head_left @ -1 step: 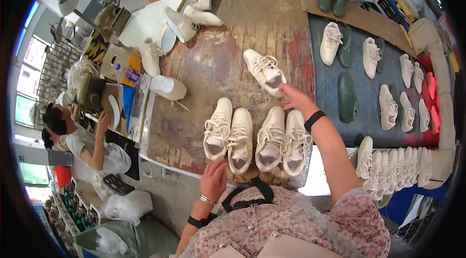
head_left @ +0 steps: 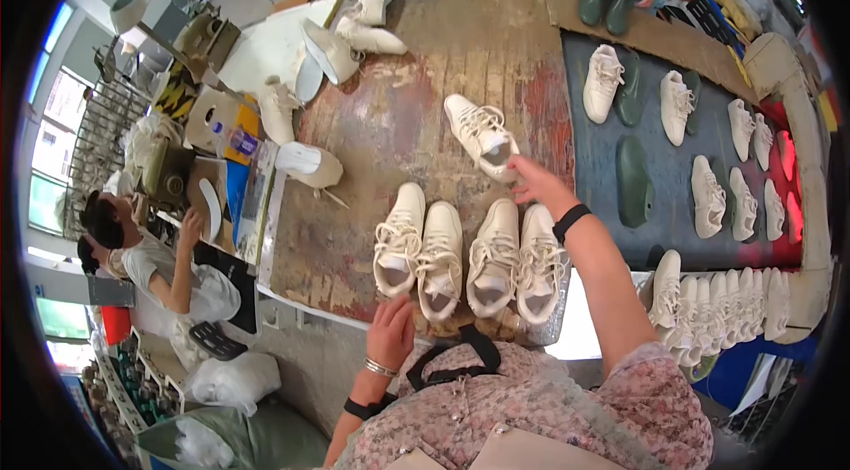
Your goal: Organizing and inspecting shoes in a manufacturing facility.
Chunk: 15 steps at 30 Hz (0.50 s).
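A cream lace-up sneaker (head_left: 479, 135) lies at an angle on the worn wooden table (head_left: 425, 107), its heel toward me. My right hand (head_left: 538, 185) is at that heel, fingertips touching or just beside it, thumb and fingers apart. In front of me, several more cream sneakers stand in a row, heels nearest me: a leftmost sneaker (head_left: 397, 240), a second sneaker (head_left: 439, 259), a third (head_left: 493, 256) and a rightmost sneaker (head_left: 538, 265). Below the leftmost heel, by the table edge, my left hand (head_left: 390, 333) hangs loosely with fingers extended and nothing visible in it.
At right, a dark conveyor belt (head_left: 606, 178) carries sneakers and green shoe lasts (head_left: 633, 180). More sneakers line a rack (head_left: 708, 315) at lower right. A loose shoe (head_left: 308, 164) and a bottle (head_left: 239, 141) are at left. One co-worker sits left; another handles lasts (head_left: 605, 8) far right.
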### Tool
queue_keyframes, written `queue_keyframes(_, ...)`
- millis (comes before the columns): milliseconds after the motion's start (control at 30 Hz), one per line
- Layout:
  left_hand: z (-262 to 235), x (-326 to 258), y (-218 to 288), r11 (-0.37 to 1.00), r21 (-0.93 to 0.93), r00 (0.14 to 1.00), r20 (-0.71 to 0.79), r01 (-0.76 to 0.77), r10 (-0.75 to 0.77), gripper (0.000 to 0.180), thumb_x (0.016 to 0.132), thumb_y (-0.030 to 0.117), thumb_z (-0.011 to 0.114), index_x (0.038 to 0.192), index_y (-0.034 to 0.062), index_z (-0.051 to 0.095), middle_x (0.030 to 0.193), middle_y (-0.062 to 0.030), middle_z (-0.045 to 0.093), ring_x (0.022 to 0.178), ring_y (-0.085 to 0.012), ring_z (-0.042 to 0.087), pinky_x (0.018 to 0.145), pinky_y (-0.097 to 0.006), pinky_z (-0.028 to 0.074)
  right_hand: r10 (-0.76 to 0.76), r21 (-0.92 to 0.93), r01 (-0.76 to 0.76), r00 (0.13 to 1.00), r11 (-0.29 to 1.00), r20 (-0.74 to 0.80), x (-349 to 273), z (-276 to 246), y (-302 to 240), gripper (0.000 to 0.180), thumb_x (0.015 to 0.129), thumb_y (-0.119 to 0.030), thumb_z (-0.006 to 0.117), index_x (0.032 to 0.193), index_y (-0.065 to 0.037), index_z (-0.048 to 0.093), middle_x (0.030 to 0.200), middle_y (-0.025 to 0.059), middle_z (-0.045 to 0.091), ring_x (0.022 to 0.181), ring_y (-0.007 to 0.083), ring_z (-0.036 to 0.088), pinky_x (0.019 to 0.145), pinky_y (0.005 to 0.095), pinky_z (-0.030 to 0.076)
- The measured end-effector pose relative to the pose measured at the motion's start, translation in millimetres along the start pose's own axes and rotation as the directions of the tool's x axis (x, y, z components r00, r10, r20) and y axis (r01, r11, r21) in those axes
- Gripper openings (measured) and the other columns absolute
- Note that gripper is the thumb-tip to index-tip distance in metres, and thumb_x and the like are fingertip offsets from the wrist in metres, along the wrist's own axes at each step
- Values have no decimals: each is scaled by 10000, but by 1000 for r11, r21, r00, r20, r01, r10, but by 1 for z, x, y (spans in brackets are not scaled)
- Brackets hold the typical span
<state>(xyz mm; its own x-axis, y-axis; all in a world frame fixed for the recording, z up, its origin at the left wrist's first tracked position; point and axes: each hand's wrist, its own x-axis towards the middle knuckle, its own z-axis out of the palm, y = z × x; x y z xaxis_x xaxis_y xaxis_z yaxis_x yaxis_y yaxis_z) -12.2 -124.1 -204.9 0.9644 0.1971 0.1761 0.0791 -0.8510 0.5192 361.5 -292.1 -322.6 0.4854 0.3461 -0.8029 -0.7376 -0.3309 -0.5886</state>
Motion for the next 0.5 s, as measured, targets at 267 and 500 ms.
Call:
queue_keyframes(267, 24, 7, 41, 986, -50, 979, 128, -157, 162, 221, 732, -6, 600, 949, 31, 609, 997, -125, 617, 883, -312, 586, 747, -370, 489, -168, 111, 213, 933, 971, -318, 3, 1, 19, 459, 846, -251, 547, 1186, 49, 473, 1118, 180, 557, 987, 343, 574, 638, 447, 564)
queue_keyframes(500, 53, 19, 58, 992, -22, 967, 222, -126, 128, 199, 743, -5, 591, 936, 36, 617, 978, -114, 627, 843, -312, 592, 724, -379, 490, -445, 201, 610, 730, 766, -518, -103, -168, 23, 433, 864, -212, 548, 1256, -81, 417, 978, 110, 601, 661, 205, 635, 584, 314, 558)
